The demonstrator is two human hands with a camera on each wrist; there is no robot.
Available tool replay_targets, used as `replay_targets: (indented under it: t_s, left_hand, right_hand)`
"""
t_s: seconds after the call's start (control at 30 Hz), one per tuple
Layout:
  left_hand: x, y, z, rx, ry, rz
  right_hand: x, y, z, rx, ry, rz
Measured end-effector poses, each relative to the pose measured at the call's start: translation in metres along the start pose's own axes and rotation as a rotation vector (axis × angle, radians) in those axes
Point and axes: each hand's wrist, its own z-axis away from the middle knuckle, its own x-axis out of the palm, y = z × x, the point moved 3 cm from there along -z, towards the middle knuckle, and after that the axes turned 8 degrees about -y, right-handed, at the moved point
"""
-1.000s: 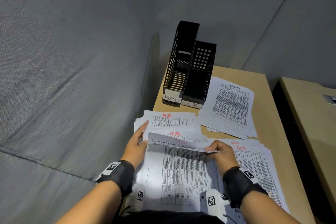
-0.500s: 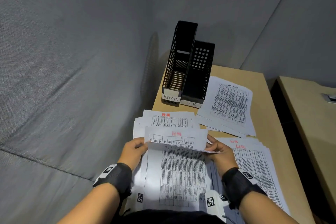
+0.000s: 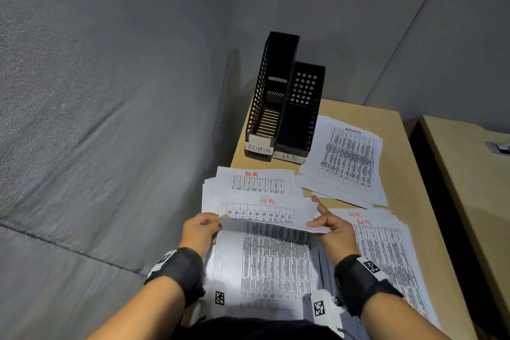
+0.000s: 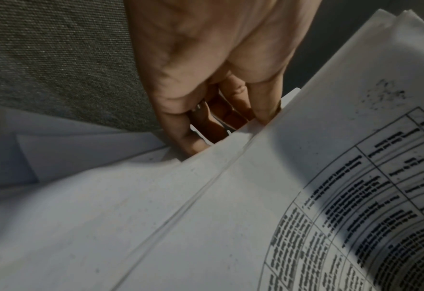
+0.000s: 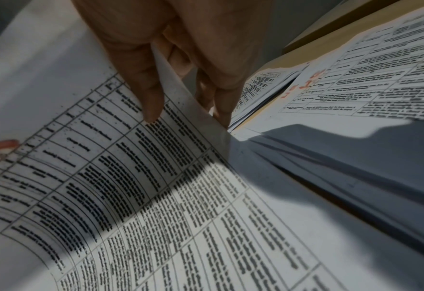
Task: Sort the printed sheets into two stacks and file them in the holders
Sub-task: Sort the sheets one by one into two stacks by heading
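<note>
White printed sheet (image 3: 262,208), marked HR in red, is lying curled between both hands, its top edge bending up above the stack (image 3: 273,265) under it. The left hand (image 3: 200,232) is gripping its left edge with curled fingers, and the right hand (image 3: 332,226) is pinching its right edge, thumb on top. Beyond the sheet, the black holders (image 3: 284,107) labelled ADMIN and HR are standing on the tan table (image 3: 408,174); both seem empty, though shadowed.
</note>
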Motion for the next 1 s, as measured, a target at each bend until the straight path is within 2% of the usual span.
replay_targets:
  t_s: [0.2, 0.37, 0.53, 0.67, 0.77, 0.83, 0.9, 1.0]
  left_hand:
    - [-0.002, -0.004, -0.002, -0.046, -0.014, 0.029]
    - [-0.003, -0.006, 0.0, -0.051, -0.174, 0.003]
    - [0.005, 0.001, 0.006, -0.137, -0.269, 0.024]
    - [0.006, 0.003, 0.006, -0.105, -0.249, -0.053]
    - [0.002, 0.002, 0.003, -0.116, -0.211, -0.061]
    - [0.001, 0.003, 0.0, -0.083, -0.225, -0.037]
    - [0.001, 0.005, -0.003, -0.047, -0.274, -0.039]
    - [0.008, 0.011, -0.001, -0.027, -0.333, -0.056]
  right_hand:
    - [0.004, -0.001, -0.001, -0.005, -0.003, 0.053]
    - [0.001, 0.005, -0.004, 0.077, 0.01, 0.178]
    - [-0.002, 0.009, -0.005, 0.109, 0.013, 0.193]
    - [-0.004, 0.01, -0.007, 0.135, -0.008, 0.198]
    - [-0.003, 0.008, -0.008, 0.248, -0.104, 0.153]
    - [-0.001, 0.008, -0.008, 0.32, -0.154, 0.267]
    - [-0.002, 0.009, -0.009, 0.342, -0.14, 0.404]
    - [-0.006, 0.014, -0.01, 0.311, -0.081, 0.303]
